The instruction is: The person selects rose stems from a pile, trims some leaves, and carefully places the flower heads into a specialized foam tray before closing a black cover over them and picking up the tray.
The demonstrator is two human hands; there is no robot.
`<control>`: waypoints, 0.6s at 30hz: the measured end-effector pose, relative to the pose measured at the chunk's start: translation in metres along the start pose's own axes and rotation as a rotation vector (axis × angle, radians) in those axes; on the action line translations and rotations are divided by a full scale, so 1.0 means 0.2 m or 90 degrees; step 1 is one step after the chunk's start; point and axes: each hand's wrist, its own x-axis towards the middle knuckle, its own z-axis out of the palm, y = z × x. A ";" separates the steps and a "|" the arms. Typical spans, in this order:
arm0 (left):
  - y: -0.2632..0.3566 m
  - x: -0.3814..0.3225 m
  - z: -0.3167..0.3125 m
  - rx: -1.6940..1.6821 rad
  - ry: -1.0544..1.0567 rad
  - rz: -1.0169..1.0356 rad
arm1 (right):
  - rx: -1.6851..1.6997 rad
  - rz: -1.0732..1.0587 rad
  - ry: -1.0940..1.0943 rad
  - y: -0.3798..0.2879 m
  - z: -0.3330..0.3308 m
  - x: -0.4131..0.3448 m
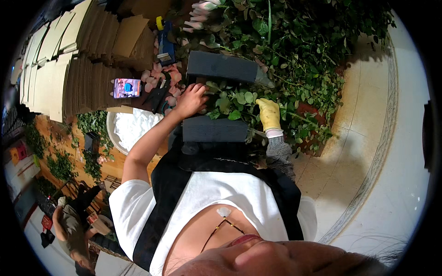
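Note:
My left hand, bare, has its fingers bent at the left end of leafy rose stems; whether it grips anything is hidden. The stems lie between two dark grey ribbed blocks, one on the far side and one nearer my apron. To the right, my right hand, in a yellow glove, is closed around part of the leafy stems. Black-handled cutters and pink petals lie left of my left hand.
Stacked cardboard sheets, a lit phone and a round tub of white foam pieces stand left. A large rose foliage heap fills the far right. Pale rose heads lie beyond. Another person is at lower left.

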 end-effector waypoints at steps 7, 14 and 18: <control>-0.01 0.01 0.08 -0.123 -0.047 -0.093 | -0.043 -0.019 -0.178 -0.01 -0.14 0.03; -0.01 -0.06 0.16 -0.318 0.051 -0.197 | 0.252 -0.120 0.053 -0.24 -0.57 0.70; -0.01 -0.02 0.06 -0.197 0.006 -0.114 | -0.153 -0.067 0.020 -0.06 -0.37 1.17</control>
